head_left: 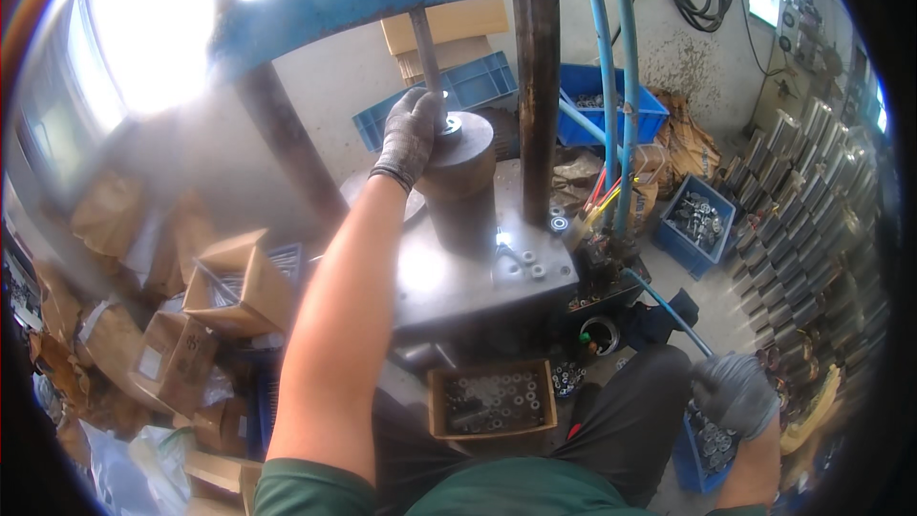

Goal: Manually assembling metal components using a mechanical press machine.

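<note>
My left hand (410,134), in a grey glove, reaches up to the top of a thick metal cylinder (463,201) on the press table. Its fingers are closed around the lower part of an upright metal rod (426,48), which rises toward the blue crossbeam. Beside the fingers, a bright metal ring (451,124) lies on the cylinder's top. Low on the right, my gloved right hand (735,394) is closed on the end of a blue lever (673,315) that slants down from the machine's side. The palm hides the lever's end.
Dark columns (537,105) and blue hoses (607,57) flank the press. Small rings lie on the table (430,301). Below stands a cardboard box (492,430) of rings. Blue bins (695,229) and stacked metal tubes (793,201) fill the right, cartons (229,296) the left.
</note>
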`<state>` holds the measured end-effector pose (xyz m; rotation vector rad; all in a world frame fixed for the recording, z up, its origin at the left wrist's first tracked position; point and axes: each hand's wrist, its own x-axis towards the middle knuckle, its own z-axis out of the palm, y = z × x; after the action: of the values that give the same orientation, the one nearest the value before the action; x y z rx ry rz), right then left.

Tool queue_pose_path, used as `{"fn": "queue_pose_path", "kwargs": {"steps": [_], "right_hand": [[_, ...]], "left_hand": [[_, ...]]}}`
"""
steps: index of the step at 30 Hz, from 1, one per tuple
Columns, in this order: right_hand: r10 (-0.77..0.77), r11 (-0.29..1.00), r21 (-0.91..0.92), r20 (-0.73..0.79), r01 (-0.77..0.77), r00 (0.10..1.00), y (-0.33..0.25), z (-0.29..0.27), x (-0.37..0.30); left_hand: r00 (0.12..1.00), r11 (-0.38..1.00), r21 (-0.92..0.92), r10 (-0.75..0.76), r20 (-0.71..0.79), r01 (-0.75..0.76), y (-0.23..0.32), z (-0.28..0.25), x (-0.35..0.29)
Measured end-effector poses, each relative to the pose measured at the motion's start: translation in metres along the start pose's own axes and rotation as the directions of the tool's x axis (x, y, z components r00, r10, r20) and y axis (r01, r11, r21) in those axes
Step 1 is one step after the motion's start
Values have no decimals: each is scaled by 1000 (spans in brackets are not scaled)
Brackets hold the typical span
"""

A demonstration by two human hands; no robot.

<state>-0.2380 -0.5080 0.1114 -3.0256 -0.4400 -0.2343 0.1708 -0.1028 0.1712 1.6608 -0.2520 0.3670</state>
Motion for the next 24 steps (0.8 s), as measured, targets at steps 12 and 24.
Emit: {"fn": "queue_pose_path", "kwargs": {"steps": [12, 24], "right_hand": [[50, 999, 10, -7, -50, 999, -3, -2, 9], [75, 988, -114, -251, -107, 965, 3, -21, 41]], "left_hand": [[999, 1000, 7, 31, -31, -30, -5, -2, -1], [997, 987, -146, 75, 21, -71, -3, 7, -5]]}}
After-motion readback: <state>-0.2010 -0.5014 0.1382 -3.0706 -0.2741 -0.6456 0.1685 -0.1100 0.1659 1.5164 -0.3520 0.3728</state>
